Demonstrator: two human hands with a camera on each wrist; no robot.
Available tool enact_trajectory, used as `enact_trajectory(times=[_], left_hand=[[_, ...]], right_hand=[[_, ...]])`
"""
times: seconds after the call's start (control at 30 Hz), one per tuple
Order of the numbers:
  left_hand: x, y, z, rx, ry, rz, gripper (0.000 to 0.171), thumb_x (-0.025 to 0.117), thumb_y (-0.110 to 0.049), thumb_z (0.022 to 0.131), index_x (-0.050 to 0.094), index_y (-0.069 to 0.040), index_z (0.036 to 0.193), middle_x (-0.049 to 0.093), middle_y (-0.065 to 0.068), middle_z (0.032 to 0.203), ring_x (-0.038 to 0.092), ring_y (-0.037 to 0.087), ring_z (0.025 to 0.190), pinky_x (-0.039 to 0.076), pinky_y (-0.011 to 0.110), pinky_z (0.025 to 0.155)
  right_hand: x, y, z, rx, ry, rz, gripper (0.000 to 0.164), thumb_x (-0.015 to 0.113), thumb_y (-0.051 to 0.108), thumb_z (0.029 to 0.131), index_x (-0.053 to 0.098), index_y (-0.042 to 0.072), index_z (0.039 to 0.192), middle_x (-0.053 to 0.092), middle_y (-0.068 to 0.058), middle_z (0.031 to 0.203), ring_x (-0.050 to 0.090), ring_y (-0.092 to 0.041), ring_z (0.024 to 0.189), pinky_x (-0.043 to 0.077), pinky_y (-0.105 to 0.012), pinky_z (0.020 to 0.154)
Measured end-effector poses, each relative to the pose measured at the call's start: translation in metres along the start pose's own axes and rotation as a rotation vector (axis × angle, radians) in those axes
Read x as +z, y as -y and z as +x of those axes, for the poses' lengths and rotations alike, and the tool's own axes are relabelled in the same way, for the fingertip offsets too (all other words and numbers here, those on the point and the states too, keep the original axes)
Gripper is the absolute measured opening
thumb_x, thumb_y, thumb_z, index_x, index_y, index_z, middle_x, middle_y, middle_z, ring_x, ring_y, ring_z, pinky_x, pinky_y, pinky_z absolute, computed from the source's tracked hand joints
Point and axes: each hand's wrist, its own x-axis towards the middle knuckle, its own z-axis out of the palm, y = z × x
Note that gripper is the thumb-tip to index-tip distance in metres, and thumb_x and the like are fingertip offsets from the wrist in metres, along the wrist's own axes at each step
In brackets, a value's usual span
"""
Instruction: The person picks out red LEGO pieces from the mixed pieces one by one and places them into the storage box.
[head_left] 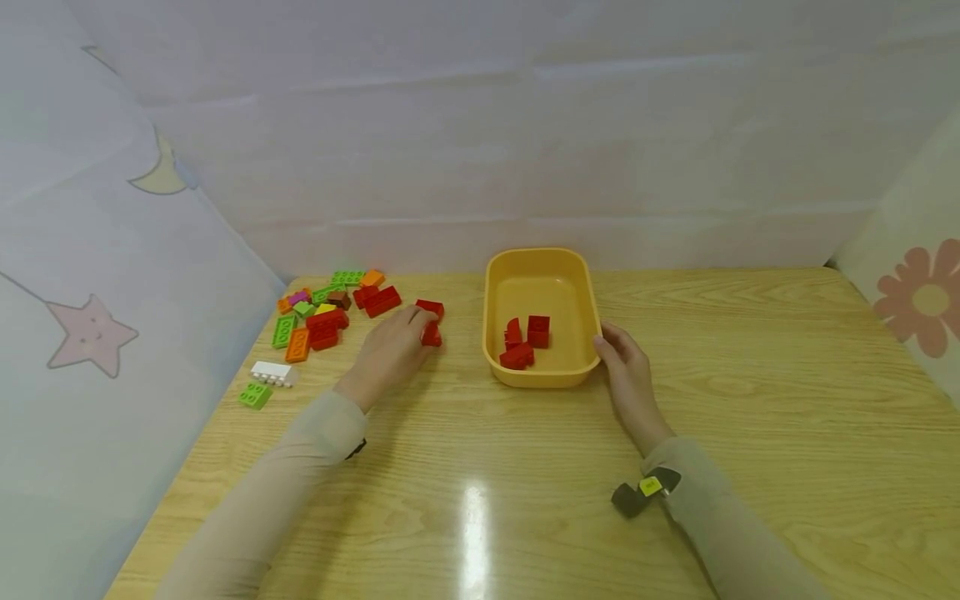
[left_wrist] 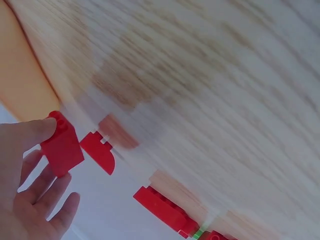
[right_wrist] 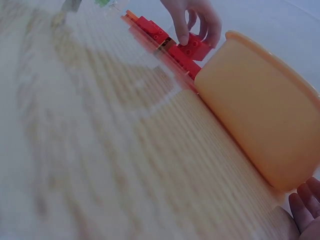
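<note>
Two pale sleeves (head_left: 247, 508) lie nearest, reaching in over the wooden desk (head_left: 555, 500); a small dark wrist device (head_left: 633, 500) sits by the right cuff. The left hand (head_left: 390, 350) has a narrow grip, pinching a red block (head_left: 431, 336) between thumb and fingers, left of the yellow tray. A curved red piece (head_left: 431, 308) stands just beyond it, on the far side. The right hand (head_left: 628, 379) is loosely spread, its grip not closed round anything, touching the right side of the yellow tray (head_left: 536, 379). Three red bricks (head_left: 537, 332) lie inside the tray, toward its near left part. Farther left is a group of mixed bricks, among them a long red block (head_left: 382, 302) and an orange brick (head_left: 297, 344). Nearer, at the desk's left edge, lie a white brick (head_left: 272, 373) and a green brick (head_left: 255, 395).
</note>
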Motion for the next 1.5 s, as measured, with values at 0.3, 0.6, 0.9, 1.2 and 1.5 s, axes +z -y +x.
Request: enact_trajectory(times=[0.3,0.6,0.9,1.2,1.5], left_hand=[[-0.004,-0.009,0.007,0.065,-0.145,-0.009,0.046,0.073,-0.014,0.077,0.056,-0.004,0.118,0.061,0.013,0.113,0.060,0.026,0.095,0.058,0.041,0.081],[-0.009,-0.022,0.012,0.096,-0.221,-0.021,0.045,0.071,-0.015,0.079,0.055,-0.003,0.120,0.062,0.014,0.114,0.060,0.027,0.099,0.057,0.041,0.084],[-0.015,-0.036,0.019,0.103,-0.255,0.015,0.043,0.070,-0.021,0.081,0.056,-0.006,0.119,0.065,0.011,0.116,0.061,0.025,0.104,0.057,0.040,0.084],[-0.019,-0.054,0.030,0.124,-0.256,0.024,0.045,0.067,-0.023,0.083,0.054,-0.011,0.124,0.063,0.009,0.122,0.058,0.025,0.111,0.051,0.043,0.096],[-0.020,-0.073,0.038,0.176,-0.231,-0.040,0.046,0.066,-0.023,0.085,0.051,-0.011,0.127,0.061,0.009,0.124,0.056,0.024,0.113,0.050,0.039,0.099]], right_hand=[[-0.001,0.000,-0.001,0.000,-0.009,-0.011,0.055,0.048,0.040,0.095,0.045,0.006,0.138,0.050,-0.016,0.140,0.048,-0.007,0.117,0.039,-0.008,0.091],[-0.001,0.000,0.000,-0.013,-0.003,-0.017,0.051,0.047,0.034,0.096,0.045,0.006,0.138,0.050,-0.015,0.140,0.048,-0.011,0.119,0.040,-0.010,0.094],[-0.002,-0.001,0.001,-0.016,-0.003,-0.026,0.051,0.047,0.035,0.096,0.045,0.006,0.139,0.050,-0.016,0.140,0.048,-0.010,0.118,0.040,-0.013,0.095],[-0.002,-0.001,0.000,-0.020,-0.005,-0.028,0.051,0.047,0.035,0.096,0.045,0.006,0.138,0.050,-0.016,0.140,0.048,-0.012,0.120,0.041,-0.010,0.094],[-0.001,-0.001,0.001,-0.015,-0.004,-0.015,0.052,0.047,0.036,0.096,0.045,0.006,0.138,0.051,-0.016,0.139,0.049,-0.007,0.115,0.040,-0.002,0.086]])
